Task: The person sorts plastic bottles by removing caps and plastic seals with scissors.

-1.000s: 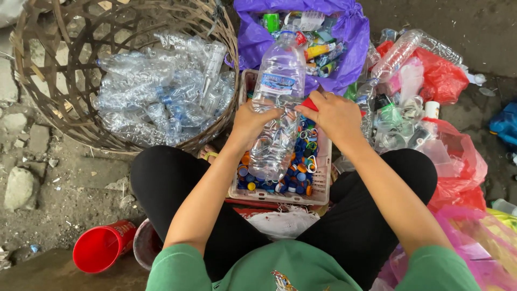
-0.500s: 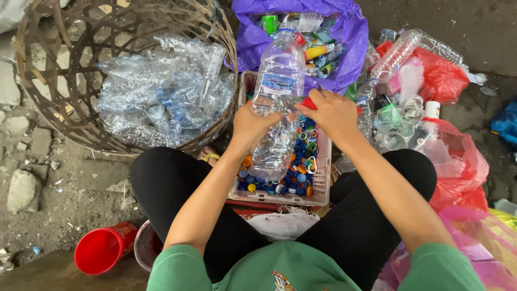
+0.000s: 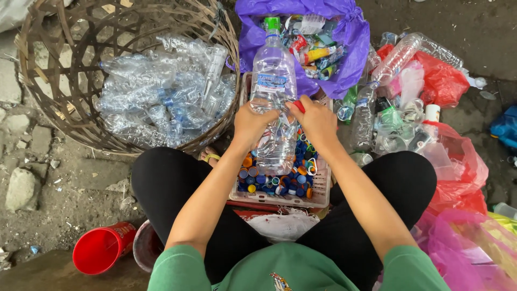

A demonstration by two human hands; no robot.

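Left hand [image 3: 252,125] is gripping the clear bottle [image 3: 274,102] firmly; right hand [image 3: 316,121] is pinching a red cutter [image 3: 299,105] at the label. Cut shallowly, over the crate [image 3: 322,189].

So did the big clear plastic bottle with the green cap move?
Yes, a little. The big clear plastic bottle slid toward the purple plastic bag, so its green cap now lies over the bag's opening. Both hands hold it.

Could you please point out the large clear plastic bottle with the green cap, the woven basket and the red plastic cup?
Large clear plastic bottle with green cap [image 3: 273,102], head view, on its upper body.
Woven basket [image 3: 48,97], head view, on its left wall.
Red plastic cup [image 3: 99,250], head view, on its open mouth.
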